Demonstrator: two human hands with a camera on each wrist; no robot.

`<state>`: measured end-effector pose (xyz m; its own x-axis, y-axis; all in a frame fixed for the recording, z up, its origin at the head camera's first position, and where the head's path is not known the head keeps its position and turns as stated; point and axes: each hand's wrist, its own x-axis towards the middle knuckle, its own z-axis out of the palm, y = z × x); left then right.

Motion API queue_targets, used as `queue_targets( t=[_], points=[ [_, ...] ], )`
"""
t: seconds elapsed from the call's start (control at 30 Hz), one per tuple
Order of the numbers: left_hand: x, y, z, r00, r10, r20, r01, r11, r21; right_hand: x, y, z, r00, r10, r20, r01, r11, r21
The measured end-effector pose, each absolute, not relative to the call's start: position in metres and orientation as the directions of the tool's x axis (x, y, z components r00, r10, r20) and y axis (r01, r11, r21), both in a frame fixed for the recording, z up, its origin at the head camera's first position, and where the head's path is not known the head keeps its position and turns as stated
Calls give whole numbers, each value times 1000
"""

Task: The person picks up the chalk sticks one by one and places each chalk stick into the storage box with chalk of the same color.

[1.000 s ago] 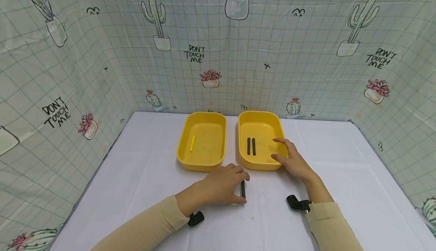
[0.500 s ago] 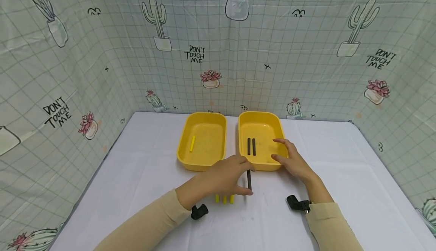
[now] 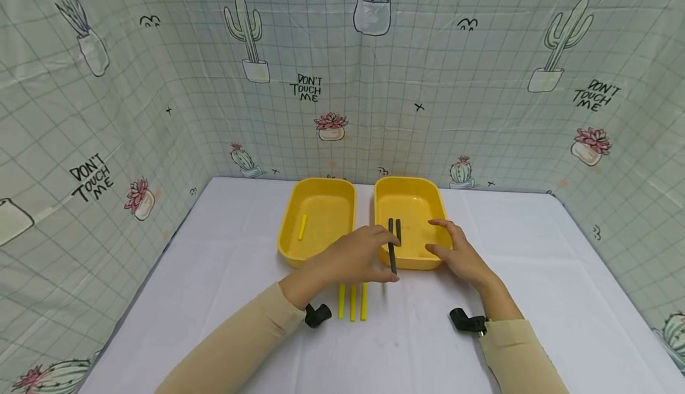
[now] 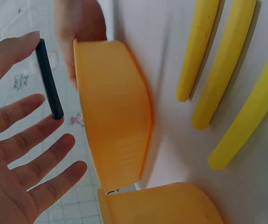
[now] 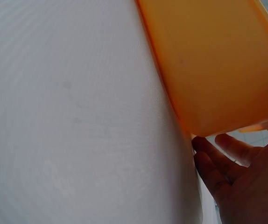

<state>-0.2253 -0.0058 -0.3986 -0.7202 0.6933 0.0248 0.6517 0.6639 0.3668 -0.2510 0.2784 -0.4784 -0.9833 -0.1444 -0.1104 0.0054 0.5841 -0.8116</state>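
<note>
1. Nearest you, the white tablecloth (image 3: 417, 358) is lying mostly flat, showing faint creases and a few small grey smudges.
2. Your tan sleeves (image 3: 241, 346) are reaching in over it, a black gadget (image 3: 319, 315) sitting at each wrist.
3. Three yellow sticks (image 3: 352, 303) are lying on the cloth side by side, slightly apart, below your left hand (image 3: 350, 257).
4. That hand is pinching a dark stick (image 4: 49, 79) by its ends, the other fingers spreading; the stick is hanging above the cloth, around the right tray's near edge.
5. Your right hand (image 3: 465, 257) is holding nothing you can see, thumb and forefinger standing wide apart over that tray's right rim.
6. The right tray (image 3: 420, 204) is holding two dark sticks (image 3: 398, 230); the left tray (image 3: 329, 221), a single yellow stick (image 3: 302, 227).
7. Behind the table, a pale gridded curtain (image 3: 374, 138) is enclosing the back and sides, showing potted cacti (image 3: 246, 31) and "DON'T TOUCH ME" lettering (image 3: 307, 88).
</note>
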Motion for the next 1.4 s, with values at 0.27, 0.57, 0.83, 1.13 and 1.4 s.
queue_targets(
  t=[0.27,0.57,0.83,1.13,1.4],
  points=[
    [-242,-3,-396,-736,676,26,635,677,372,-252,279,-478,-984,-141,-106,5,581,-814],
    [-258,5,-396,-725,686,62,650,652,391,-252,282,-477,-984,-155,-91,-16,575,-818],
    [-270,16,-395,-723,691,27,650,666,365,-251,282,-476,-983,-161,-91,-18,573,-819],
    [-284,23,-402,-747,664,-8,606,687,401,-251,281,-477,-982,-164,-88,-22,570,-821],
    [-292,30,-410,-750,661,-22,583,677,449,-249,281,-478,-983,-157,-98,-11,579,-815]
  ],
)
